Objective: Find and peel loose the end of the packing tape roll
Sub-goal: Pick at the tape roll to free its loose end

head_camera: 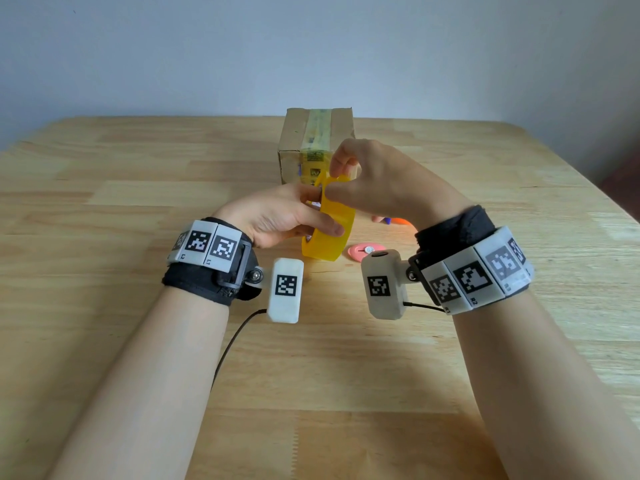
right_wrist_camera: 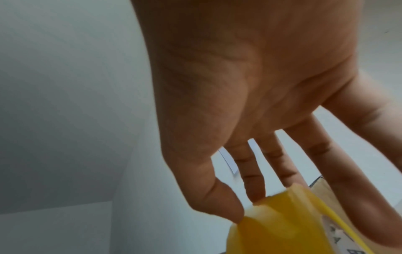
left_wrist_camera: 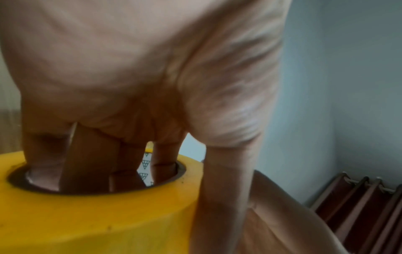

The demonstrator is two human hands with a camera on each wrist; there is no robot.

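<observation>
A yellow packing tape roll (head_camera: pixel 330 233) stands on edge just above the wooden table (head_camera: pixel 138 209). My left hand (head_camera: pixel 298 213) holds it, with fingers (left_wrist_camera: pixel 91 163) pushed into the brown core and the thumb (left_wrist_camera: pixel 222 189) lying across the outer face of the roll (left_wrist_camera: pixel 97 220). My right hand (head_camera: pixel 349 168) is at the top of the roll and pinches a short lifted strip of tape (head_camera: pixel 341 179) between thumb and fingers. In the right wrist view the thumb (right_wrist_camera: pixel 222 204) presses on the translucent yellow strip (right_wrist_camera: pixel 280 221), which curves away from the roll.
A taped cardboard box (head_camera: pixel 294 143) stands right behind the hands. A pink disc (head_camera: pixel 360 251) and an orange object (head_camera: pixel 403 221) lie on the table under my right wrist. Bare wood stretches to both sides and towards me.
</observation>
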